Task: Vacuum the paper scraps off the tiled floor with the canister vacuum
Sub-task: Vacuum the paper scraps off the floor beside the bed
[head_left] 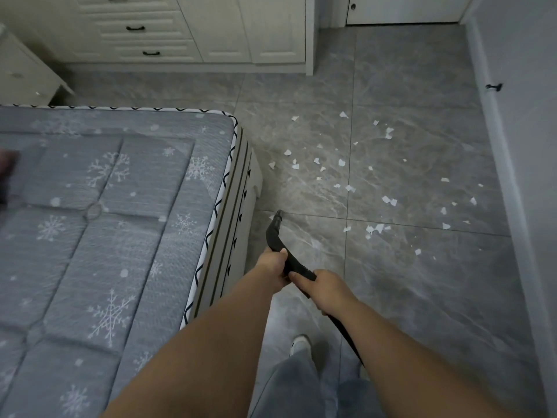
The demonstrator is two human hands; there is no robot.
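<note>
A: Hands first. What has the left hand (pixel 272 263) got?

B: Fingers curled round the black vacuum wand (pixel 278 239), thumb laid along its top. It grips the forward part of the curved handle section.

A: And the right hand (pixel 327 289)?

B: Clenched round the same wand, just behind the left, the two nearly touching. Thumb on the upper side, fingers wrapped under. Behind it the black hose (pixel 346 336) runs back past the right forearm toward the bottom edge of view.

A: Nozzle end?

B: Open tip (pixel 279 213) points away from the person, low over the tiled floor (pixel 422 282), close to the foot corner of the bed (pixel 238 188). Cannot tell whether it touches the tile.

A: Scraps?

B: White paper scraps (pixel 342 162) scattered over the grey tiles ahead and right of the tip, between the bed's corner and the right-hand wall (pixel 518 146). Nearest ones (pixel 373 228) lie to the right of the tip, apart from it.

A: Canister?

B: Out of view.

A: Surroundings?

B: Snowflake-print mattress (pixel 105 221) on the left, white drawer unit (pixel 144 28) along the far wall, a door (pixel 404 10) at far right. One shoe (pixel 300 343) and grey trouser legs (pixel 301 387) below the arms.
</note>
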